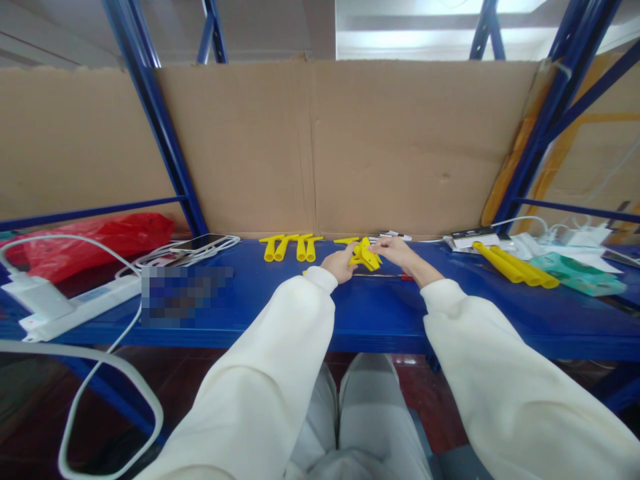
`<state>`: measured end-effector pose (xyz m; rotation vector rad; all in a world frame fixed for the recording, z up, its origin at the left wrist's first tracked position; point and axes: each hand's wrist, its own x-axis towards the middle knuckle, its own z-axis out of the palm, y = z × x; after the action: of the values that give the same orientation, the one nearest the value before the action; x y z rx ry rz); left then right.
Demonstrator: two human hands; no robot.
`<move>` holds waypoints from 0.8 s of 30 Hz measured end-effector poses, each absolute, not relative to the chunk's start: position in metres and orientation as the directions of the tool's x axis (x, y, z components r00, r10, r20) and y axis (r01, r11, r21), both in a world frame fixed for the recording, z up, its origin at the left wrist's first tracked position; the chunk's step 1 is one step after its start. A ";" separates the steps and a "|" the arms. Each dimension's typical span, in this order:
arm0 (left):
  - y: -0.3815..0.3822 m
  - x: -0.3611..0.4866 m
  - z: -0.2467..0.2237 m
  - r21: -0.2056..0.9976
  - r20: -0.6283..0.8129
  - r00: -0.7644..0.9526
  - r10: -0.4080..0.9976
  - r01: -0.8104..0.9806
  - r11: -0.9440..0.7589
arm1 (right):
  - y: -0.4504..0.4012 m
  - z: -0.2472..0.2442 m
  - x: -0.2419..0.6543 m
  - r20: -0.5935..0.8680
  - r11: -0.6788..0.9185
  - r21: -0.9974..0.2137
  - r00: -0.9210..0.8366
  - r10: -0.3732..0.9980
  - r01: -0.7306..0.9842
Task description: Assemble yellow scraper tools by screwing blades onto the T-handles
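Yellow piece [369, 257], angular, apparently plastic

The yellow piece [369, 256] looks smooth plastic, the tabletop [380, 310] painted metal, the panel [240, 147] matt cardboard, the sleeves [270, 340] matt cloth.

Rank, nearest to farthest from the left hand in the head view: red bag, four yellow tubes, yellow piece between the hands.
1. Yellow piece: touching the left hand.
2. Four yellow tubes: on the left.
3. Red bag: far left.
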<state>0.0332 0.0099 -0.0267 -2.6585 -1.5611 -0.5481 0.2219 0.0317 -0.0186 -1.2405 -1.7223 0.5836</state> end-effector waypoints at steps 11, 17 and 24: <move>0.010 0.034 -0.026 0.172 0.300 0.449 0.841 0.842 -0.511 | 0.032 -0.017 0.217 0.474 0.407 -0.649 -0.077 0.877 0.643; 0.011 0.034 -0.027 0.176 0.312 0.462 0.830 0.831 -0.528 | 0.031 -0.018 0.214 0.487 0.388 -0.590 -0.072 0.870 0.708; 0.008 0.034 -0.025 0.172 0.322 0.495 0.807 0.807 -0.564 | 0.041 -0.028 0.215 0.582 0.420 -0.502 -0.064 0.811 0.755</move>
<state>0.0338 0.0085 -0.0250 -2.7151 -1.4657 -0.5835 0.2151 0.0408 -0.0276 -1.3447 -1.8238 0.0816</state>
